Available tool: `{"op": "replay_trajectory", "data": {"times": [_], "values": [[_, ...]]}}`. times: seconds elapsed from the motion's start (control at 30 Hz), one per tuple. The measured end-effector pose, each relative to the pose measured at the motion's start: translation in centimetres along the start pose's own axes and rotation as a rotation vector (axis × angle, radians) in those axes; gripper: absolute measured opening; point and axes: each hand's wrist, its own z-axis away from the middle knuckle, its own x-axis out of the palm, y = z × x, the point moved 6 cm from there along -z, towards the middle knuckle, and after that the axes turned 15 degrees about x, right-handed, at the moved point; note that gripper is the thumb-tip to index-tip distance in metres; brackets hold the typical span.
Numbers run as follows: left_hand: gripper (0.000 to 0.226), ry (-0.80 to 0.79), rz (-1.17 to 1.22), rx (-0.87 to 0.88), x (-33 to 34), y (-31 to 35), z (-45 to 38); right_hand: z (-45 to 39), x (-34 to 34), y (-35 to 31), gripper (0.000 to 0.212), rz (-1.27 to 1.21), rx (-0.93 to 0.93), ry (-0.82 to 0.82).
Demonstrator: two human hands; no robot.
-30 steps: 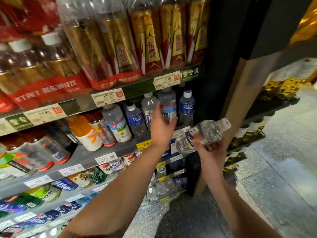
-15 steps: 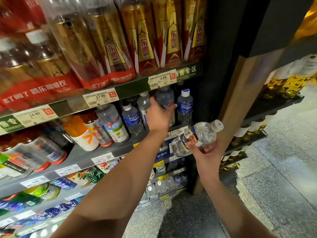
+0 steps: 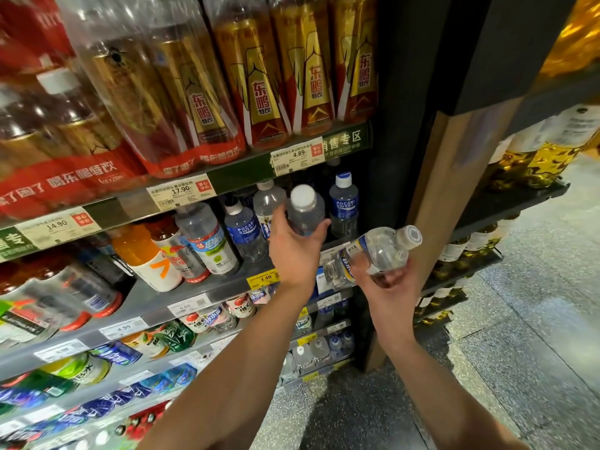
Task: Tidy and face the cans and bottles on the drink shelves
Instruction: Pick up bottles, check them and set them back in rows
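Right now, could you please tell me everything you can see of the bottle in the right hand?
The bottle in the right hand is clear plastic holding what looks like a clear drink, with a white ribbed cap and a blue and white label round its lower body. It lies tilted almost on its side, cap pointing up and right, base toward the shelf edge. The right hand grips it from below, fingers curled round its middle. It is off the shelf, in front of the price tags.
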Motion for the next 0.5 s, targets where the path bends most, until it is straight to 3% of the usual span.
{"op": "replay_trajectory", "data": {"times": [0.17,0.37,0.5], "values": [[0.076,0.001,0.095,0.008,-1.0,-0.1,1.4,-0.7,1.0,-1.3,0.065,0.035,-0.049,-0.006],[0.072,0.156,0.260,-0.082,-5.1,-1.1,2.0,-2.6,3.1,-2.6,0.073,0.065,-0.099,-0.041],[0.076,0.179,0.281,-0.119,-8.4,-2.8,2.4,-3.5,4.9,-2.8,0.070,0.126,-0.126,-0.064]]}}
